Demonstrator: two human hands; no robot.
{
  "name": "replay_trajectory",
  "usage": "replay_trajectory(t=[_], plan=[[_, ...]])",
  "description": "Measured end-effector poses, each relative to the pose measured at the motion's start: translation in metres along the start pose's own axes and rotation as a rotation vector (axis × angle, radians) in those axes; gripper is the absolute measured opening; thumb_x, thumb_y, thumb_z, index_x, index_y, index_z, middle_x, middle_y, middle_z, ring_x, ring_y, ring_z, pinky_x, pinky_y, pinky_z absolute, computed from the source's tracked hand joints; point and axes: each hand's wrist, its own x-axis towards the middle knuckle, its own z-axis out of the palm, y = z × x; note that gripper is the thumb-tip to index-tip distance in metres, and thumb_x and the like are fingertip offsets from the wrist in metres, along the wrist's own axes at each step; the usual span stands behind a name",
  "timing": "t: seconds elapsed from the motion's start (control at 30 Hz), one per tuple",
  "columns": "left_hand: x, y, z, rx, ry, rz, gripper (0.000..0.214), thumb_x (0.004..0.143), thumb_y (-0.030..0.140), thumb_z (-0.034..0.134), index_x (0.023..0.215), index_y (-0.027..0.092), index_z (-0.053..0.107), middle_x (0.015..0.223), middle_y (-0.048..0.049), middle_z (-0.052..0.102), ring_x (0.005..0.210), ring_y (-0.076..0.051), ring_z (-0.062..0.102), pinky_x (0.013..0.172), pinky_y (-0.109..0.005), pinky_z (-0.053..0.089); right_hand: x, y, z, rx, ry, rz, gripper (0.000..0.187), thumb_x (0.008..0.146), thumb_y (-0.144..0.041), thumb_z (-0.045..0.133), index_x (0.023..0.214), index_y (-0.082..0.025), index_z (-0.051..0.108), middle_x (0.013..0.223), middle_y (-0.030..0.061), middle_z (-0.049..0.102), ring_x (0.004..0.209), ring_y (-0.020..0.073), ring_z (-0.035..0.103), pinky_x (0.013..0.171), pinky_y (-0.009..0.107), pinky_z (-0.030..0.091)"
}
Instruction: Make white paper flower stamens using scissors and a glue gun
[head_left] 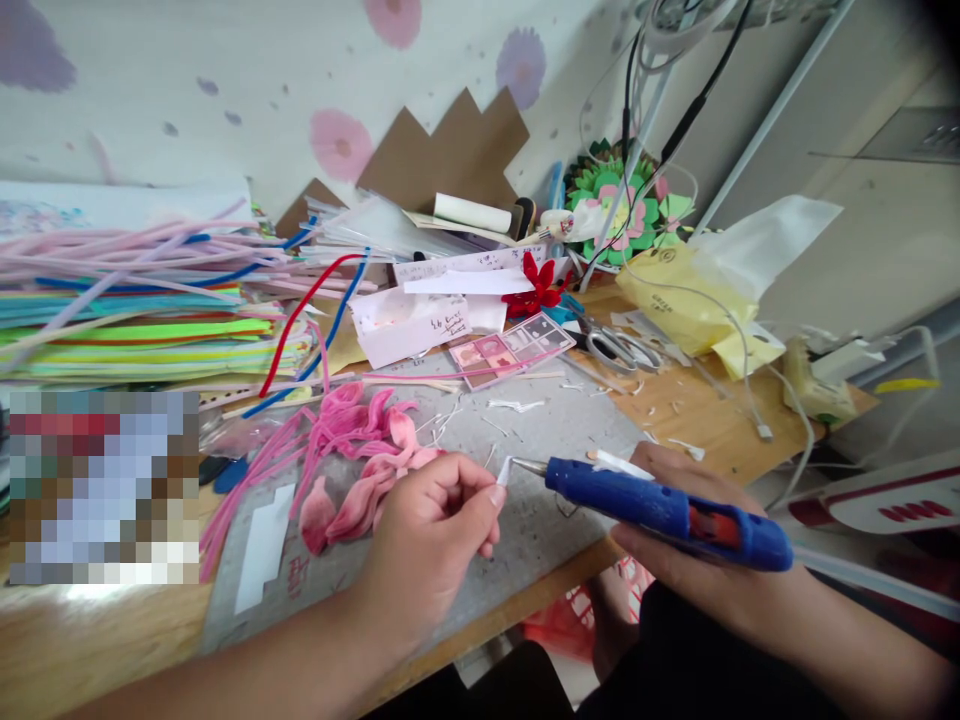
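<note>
My left hand is closed in a pinch on a small white paper piece, held above the grey cutting mat. My right hand is wrapped round a blue glue gun, whose metal nozzle points left and meets or nearly meets the paper piece. Along the top of the gun, by my right fingers, runs a white strip. Just left of my left hand lie pink fuzzy petals and pink pipe-cleaner stems. A cut white paper strip rests on the mat.
Bundles of coloured pipe cleaners fill the back left. Scissors, a red pipe-cleaner flower, a pink palette and a white box sit behind the mat. A yellow bag and a cable are at right.
</note>
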Motion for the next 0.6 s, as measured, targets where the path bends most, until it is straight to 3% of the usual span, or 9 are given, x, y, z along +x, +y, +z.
replay_trajectory(t=[0.6], plan=[[-0.0002, -0.0004, -0.0002, 0.037, -0.015, -0.010, 0.012, 0.073, 0.022, 0.058, 0.062, 0.019, 0.057, 0.047, 0.0053, 0.054, 0.044, -0.009, 0.049, 0.046, -0.021, 0.041, 0.0001, -0.0020, -0.0021, 0.020, 0.007, -0.009, 0.008, 0.083, -0.022, 0.055, 0.075, -0.022, 0.053, 0.070, 0.0006, 0.054, 0.063, 0.0152, 0.053, 0.056, 0.028, 0.043]])
